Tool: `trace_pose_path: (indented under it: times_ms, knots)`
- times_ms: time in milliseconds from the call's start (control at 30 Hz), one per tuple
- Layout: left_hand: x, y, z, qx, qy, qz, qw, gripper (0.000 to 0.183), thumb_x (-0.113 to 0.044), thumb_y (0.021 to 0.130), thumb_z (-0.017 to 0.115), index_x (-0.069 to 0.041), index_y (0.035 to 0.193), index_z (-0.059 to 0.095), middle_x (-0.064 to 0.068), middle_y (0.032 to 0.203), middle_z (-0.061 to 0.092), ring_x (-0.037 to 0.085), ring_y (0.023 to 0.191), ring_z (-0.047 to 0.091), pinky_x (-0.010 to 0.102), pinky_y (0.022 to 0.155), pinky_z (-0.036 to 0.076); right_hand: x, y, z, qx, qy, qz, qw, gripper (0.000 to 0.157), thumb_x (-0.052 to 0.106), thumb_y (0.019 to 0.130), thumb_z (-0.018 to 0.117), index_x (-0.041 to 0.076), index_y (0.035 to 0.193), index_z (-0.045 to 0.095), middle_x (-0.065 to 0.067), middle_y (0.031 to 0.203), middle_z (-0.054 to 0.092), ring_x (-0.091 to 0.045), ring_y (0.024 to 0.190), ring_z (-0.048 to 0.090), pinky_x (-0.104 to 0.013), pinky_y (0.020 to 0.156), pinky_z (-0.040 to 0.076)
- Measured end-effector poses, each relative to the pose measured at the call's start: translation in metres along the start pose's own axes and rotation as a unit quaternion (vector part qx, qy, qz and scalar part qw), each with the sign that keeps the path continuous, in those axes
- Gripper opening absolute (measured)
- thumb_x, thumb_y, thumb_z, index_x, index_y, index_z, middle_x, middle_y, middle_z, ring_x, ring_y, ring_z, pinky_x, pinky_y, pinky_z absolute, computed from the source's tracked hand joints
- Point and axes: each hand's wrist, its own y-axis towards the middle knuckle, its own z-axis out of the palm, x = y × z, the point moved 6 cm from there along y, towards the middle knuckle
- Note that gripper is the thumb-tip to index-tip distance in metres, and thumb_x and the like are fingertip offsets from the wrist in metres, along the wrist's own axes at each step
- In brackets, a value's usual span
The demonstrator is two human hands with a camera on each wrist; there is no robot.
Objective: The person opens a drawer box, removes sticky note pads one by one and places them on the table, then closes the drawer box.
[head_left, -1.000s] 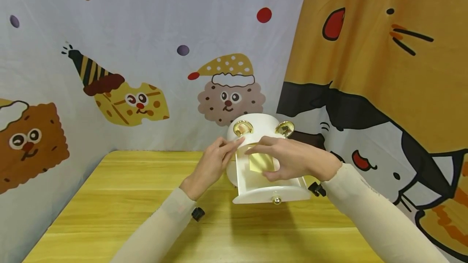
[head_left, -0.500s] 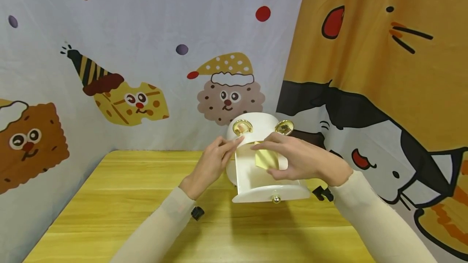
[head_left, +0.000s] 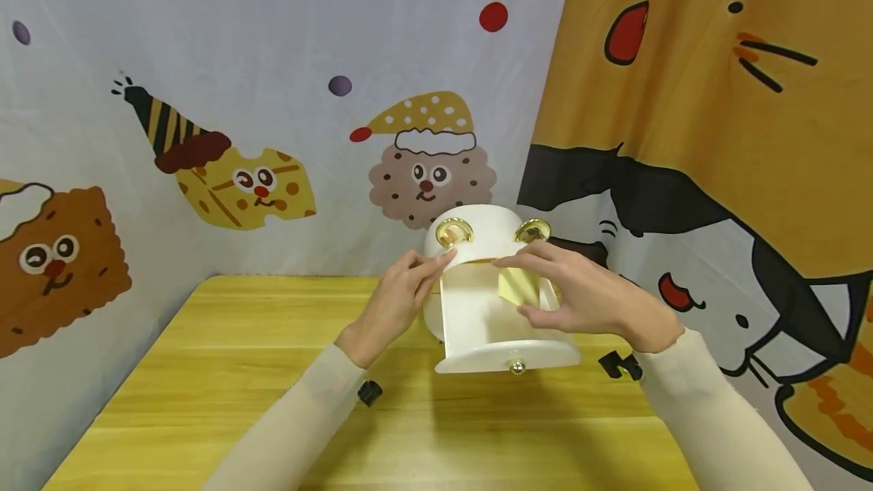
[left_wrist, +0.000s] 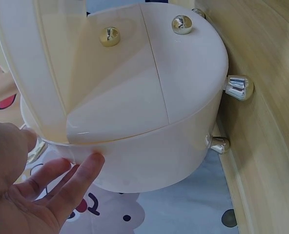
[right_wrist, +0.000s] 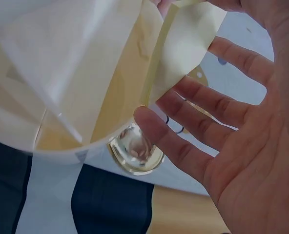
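Note:
A round white drawer box (head_left: 480,218) stands on the table, its upper drawer (head_left: 470,305) pulled out toward me. My right hand (head_left: 596,294) pinches a pale yellow pad of sticky notes (right_wrist: 186,51) between thumb and fingers, over the right side of that drawer. With straight fingers, my left hand (left_wrist: 47,195) touches the curved side of the box, just beside the drawer opening. Its thumb lies at the box's top front edge in the head view. Below the pulled-out drawer, the lower one (left_wrist: 154,78) is closed.
Two gold ear-shaped discs (head_left: 455,232) top the box, and gold knobs (head_left: 517,367) sit on its drawers. Shiny feet (left_wrist: 239,87) raise it off the wooden table (head_left: 225,370). Cartoon-printed cloth (head_left: 259,44) hangs behind and at the right.
My right hand has moved right with the sticky note pad, from the drawer's middle toward its right side. My left hand stays at the box's left side.

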Motion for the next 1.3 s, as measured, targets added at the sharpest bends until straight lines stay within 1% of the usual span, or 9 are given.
trace_pose_path:
  times_ms: [167,367,467,567,733,800,933,1133,1300]
  knots:
    - [0.0,0.0,-0.001,0.0,-0.002,0.0,1.0,0.047,-0.011,0.118,0.069,-0.02,0.163,0.07,0.014,0.107,0.068,0.016,0.08,0.059,0.024,0.069,0.058,-0.009,-0.008,-0.001,-0.016,-0.004,0.011,1.0,0.067,0.018,0.093,0.091,0.024,0.157,0.072,-0.004,0.139,0.074,-0.014,0.101,0.07,-0.035,0.079,0.061]
    - [0.003,-0.001,0.002,0.014,0.004,-0.016,0.9998,0.048,-0.012,0.119,0.068,-0.024,0.165,0.068,0.013,0.112,0.069,0.015,0.081,0.056,0.024,0.07,0.055,-0.016,-0.018,-0.001,-0.042,-0.007,0.01,0.999,0.069,0.013,0.089,0.093,0.021,0.154,0.073,-0.001,0.133,0.075,-0.007,0.092,0.061,-0.029,0.077,0.056]
    - [0.004,-0.002,0.002,0.017,0.005,-0.02,0.9996,0.048,-0.013,0.119,0.067,-0.025,0.165,0.068,0.013,0.112,0.069,0.015,0.082,0.056,0.023,0.07,0.055,-0.021,-0.024,-0.001,-0.045,-0.005,0.02,0.999,0.069,0.013,0.09,0.093,0.022,0.155,0.073,0.0,0.134,0.075,-0.007,0.096,0.058,-0.031,0.079,0.055]
    - [0.005,-0.003,0.003,0.012,0.005,-0.014,0.9998,0.047,-0.013,0.118,0.068,-0.024,0.164,0.069,0.013,0.111,0.068,0.015,0.081,0.056,0.024,0.07,0.056,-0.027,-0.03,0.001,-0.043,-0.001,0.039,0.998,0.068,0.013,0.091,0.092,0.023,0.155,0.072,0.002,0.134,0.075,-0.008,0.096,0.059,-0.033,0.081,0.056]
    - [0.005,-0.002,0.003,0.002,0.008,-0.001,1.0,0.046,-0.013,0.117,0.07,-0.02,0.163,0.07,0.014,0.108,0.068,0.016,0.082,0.059,0.024,0.071,0.058,-0.037,-0.042,0.001,-0.036,-0.007,0.076,0.996,0.07,0.014,0.093,0.093,0.024,0.158,0.071,0.002,0.139,0.075,-0.013,0.109,0.068,-0.041,0.089,0.062]
    - [0.005,-0.002,0.003,0.002,0.008,0.0,1.0,0.047,-0.013,0.117,0.07,-0.02,0.163,0.07,0.013,0.107,0.068,0.017,0.083,0.059,0.025,0.072,0.059,-0.041,-0.046,0.001,-0.036,-0.008,0.087,0.996,0.07,0.013,0.093,0.093,0.023,0.159,0.071,0.002,0.141,0.075,-0.014,0.114,0.07,-0.046,0.092,0.065]
    - [0.005,-0.001,0.003,0.002,0.007,-0.003,1.0,0.047,-0.013,0.117,0.07,-0.021,0.164,0.069,0.013,0.108,0.068,0.017,0.084,0.06,0.026,0.073,0.059,-0.047,-0.052,0.003,-0.038,-0.007,0.102,0.994,0.07,0.012,0.093,0.095,0.02,0.158,0.072,-0.001,0.142,0.075,-0.016,0.115,0.074,-0.05,0.093,0.068]
    - [0.006,-0.001,0.002,0.004,0.007,-0.006,0.9999,0.047,-0.013,0.118,0.07,-0.021,0.164,0.069,0.013,0.109,0.068,0.018,0.085,0.061,0.026,0.073,0.059,-0.057,-0.06,0.007,-0.03,0.011,0.141,0.989,0.068,0.016,0.096,0.095,0.022,0.159,0.071,-0.001,0.141,0.075,-0.019,0.117,0.078,-0.046,0.095,0.072]
    - [0.007,-0.003,0.003,0.0,0.01,0.0,1.0,0.047,-0.014,0.118,0.069,-0.021,0.164,0.069,0.014,0.108,0.068,0.018,0.085,0.062,0.026,0.073,0.059,-0.065,-0.068,0.012,-0.021,0.027,0.178,0.983,0.066,0.018,0.099,0.093,0.021,0.161,0.07,-0.001,0.14,0.075,-0.019,0.119,0.077,-0.046,0.097,0.072]
